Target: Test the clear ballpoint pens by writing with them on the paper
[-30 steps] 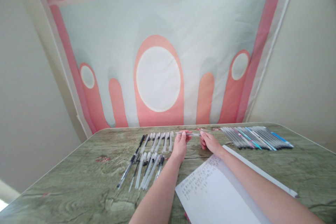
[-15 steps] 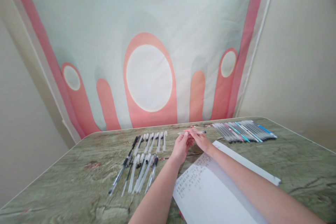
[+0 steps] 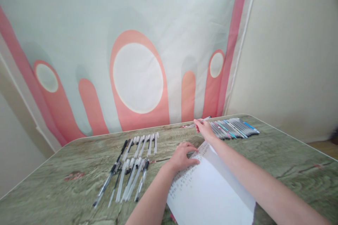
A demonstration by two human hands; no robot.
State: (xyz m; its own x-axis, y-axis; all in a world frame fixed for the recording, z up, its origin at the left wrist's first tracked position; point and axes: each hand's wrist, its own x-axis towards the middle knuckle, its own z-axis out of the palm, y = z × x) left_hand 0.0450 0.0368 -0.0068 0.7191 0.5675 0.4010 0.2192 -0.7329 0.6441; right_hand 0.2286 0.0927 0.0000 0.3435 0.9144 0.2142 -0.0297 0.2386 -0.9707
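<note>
Wood-grained table [image 3: 52,179] under smooth, handwritten paper [image 3: 211,197]; left hand [image 3: 182,156] at its ten o'clock edge, fingers parted, gripping nothing I see | right hand [image 3: 204,129] pinches a slim, pale pen [image 3: 207,119], axis eight-to-two; that hand is nearer the slender pen row [image 3: 233,129], just beside at three o'clock | coral-printed backdrop [image 3: 138,77] beyond, twelve

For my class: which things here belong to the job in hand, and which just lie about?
Likely in the job:
pen in right hand
paper at left hand
pens at left
pens at right

Apparently just surroundings:
wall hanging
table
</note>
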